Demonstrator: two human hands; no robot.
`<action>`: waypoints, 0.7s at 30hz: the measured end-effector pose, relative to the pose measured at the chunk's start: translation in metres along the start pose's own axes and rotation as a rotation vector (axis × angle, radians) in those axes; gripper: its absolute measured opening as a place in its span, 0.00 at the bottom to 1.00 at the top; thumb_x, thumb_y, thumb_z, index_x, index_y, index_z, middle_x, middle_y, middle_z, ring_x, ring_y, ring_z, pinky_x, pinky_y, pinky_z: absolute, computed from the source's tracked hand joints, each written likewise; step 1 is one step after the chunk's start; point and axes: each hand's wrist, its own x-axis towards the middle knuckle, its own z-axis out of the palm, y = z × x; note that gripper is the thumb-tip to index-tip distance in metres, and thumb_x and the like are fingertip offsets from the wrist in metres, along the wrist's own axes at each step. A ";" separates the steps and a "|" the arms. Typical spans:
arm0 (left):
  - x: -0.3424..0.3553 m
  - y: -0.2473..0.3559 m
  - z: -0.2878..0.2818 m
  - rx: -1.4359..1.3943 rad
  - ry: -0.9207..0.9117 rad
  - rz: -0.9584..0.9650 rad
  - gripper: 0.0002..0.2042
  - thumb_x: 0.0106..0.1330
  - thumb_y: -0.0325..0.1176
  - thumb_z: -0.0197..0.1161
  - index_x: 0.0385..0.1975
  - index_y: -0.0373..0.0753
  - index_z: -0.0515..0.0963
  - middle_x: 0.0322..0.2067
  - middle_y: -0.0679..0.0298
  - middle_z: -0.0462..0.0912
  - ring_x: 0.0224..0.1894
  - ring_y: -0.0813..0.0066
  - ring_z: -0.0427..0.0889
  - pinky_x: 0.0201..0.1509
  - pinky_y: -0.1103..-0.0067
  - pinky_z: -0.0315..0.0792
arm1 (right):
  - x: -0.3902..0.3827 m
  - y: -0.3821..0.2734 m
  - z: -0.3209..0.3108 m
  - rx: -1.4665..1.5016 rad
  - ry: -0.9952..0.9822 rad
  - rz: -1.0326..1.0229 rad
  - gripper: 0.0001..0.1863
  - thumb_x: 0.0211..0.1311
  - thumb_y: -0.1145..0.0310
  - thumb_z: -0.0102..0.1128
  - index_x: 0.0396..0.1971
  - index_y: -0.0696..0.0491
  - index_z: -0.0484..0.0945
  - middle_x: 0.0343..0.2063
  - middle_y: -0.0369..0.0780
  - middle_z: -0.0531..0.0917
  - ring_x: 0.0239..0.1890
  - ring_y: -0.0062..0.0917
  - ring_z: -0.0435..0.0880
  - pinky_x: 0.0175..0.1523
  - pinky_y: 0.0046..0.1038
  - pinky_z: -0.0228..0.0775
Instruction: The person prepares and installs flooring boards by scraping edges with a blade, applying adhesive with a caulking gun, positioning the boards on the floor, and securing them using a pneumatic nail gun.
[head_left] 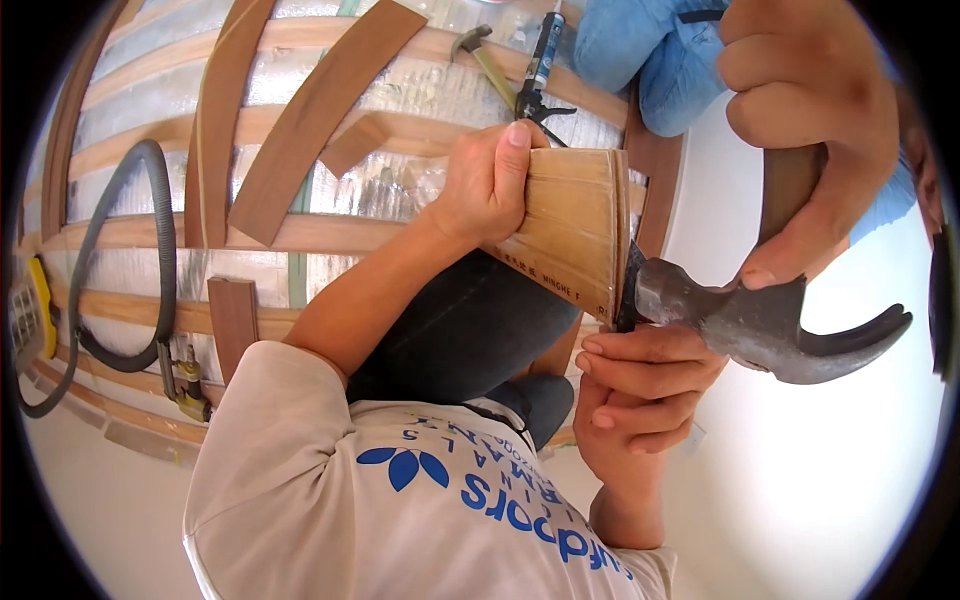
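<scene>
My left hand (487,183) is closed around the near end of a wooden floorboard (575,225), its thumb lying on top. The board's other end points right, with printed marks along one edge. At that end, a narrow dark piece (630,290) stands against the wood, and the curled fingers of my right hand (655,385) close on its lower part. My right thumb is hidden behind a claw hammer (720,315). Another person's hand (820,110), large in the upper right, grips the hammer's brown handle. The hammer's face is beside the dark piece; whether they touch is unclear.
Wooden joists (340,235) run over silver foil. Loose brown boards (325,120) lie across them. Beyond my left hand are a second hammer (485,62) and a caulking gun (540,70). A grey hose (165,230) loops at left. The person's jeans (650,60) show at top right.
</scene>
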 end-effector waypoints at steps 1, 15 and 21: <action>0.001 0.000 0.001 -0.008 0.007 0.000 0.30 0.85 0.44 0.35 0.29 0.30 0.80 0.22 0.60 0.81 0.25 0.73 0.76 0.33 0.76 0.71 | 0.001 -0.001 -0.001 -0.025 -0.003 0.023 0.10 0.56 0.83 0.67 0.33 0.51 0.83 0.33 0.32 0.83 0.38 0.23 0.84 0.45 0.23 0.75; 0.002 0.004 0.002 0.007 -0.001 0.022 0.29 0.85 0.43 0.35 0.30 0.30 0.79 0.21 0.59 0.79 0.25 0.71 0.75 0.33 0.75 0.71 | 0.004 0.006 -0.004 0.043 0.024 -0.102 0.08 0.58 0.83 0.67 0.32 0.53 0.83 0.34 0.33 0.84 0.38 0.24 0.84 0.45 0.24 0.76; 0.003 0.001 0.000 0.006 0.001 0.021 0.29 0.85 0.44 0.35 0.30 0.31 0.79 0.22 0.60 0.79 0.25 0.72 0.74 0.34 0.75 0.70 | 0.001 0.010 -0.001 0.016 0.019 -0.026 0.09 0.57 0.83 0.69 0.30 0.50 0.84 0.34 0.33 0.84 0.38 0.23 0.85 0.46 0.26 0.76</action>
